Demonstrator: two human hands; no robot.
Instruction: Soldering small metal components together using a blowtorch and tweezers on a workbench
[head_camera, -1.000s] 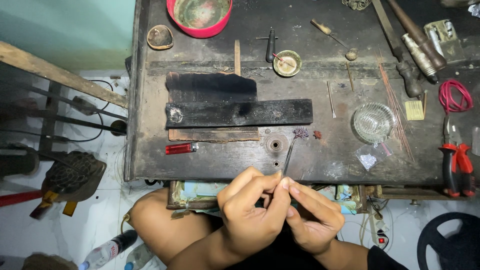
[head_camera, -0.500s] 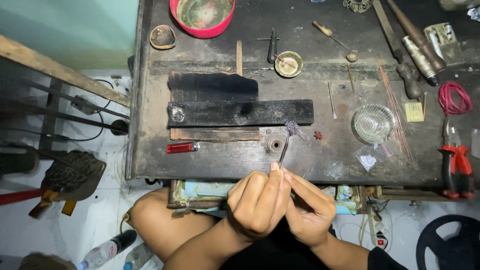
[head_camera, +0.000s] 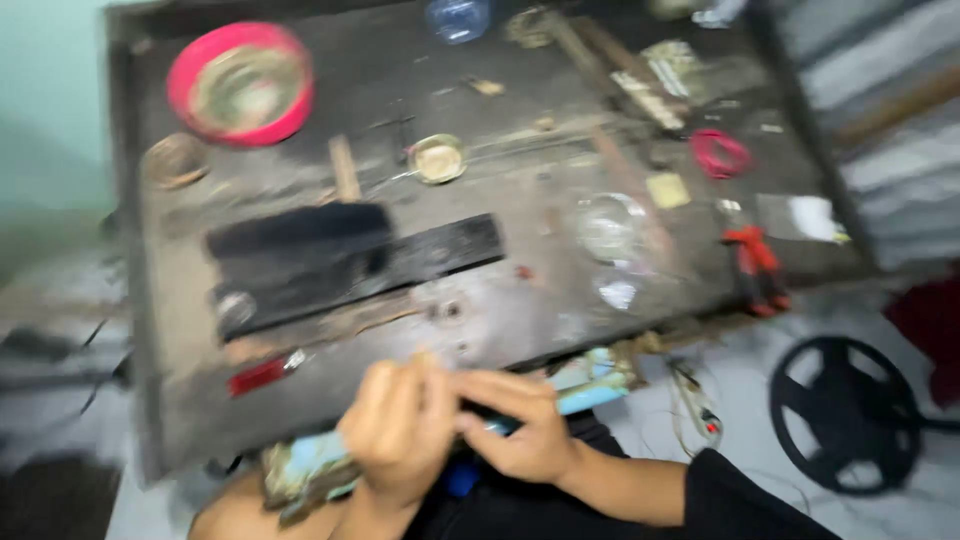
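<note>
Presently: left hand (head_camera: 400, 430) and right hand (head_camera: 525, 425) fingertips pinched together, held item too blurred to identify | just beyond pinch: dark scuffed metal worktop (head_camera: 560, 290), kept close for fine work | further out: black rectangular block (head_camera: 340, 260), red-rimmed round bowl (head_camera: 240, 85)

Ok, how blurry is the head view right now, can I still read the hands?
Head view: heavy motion blur across the whole workbench; left hand and right hand meet fingertip to fingertip, anything pinched unreadable; red bowl recognisable only by colour; no strong glare.
</note>
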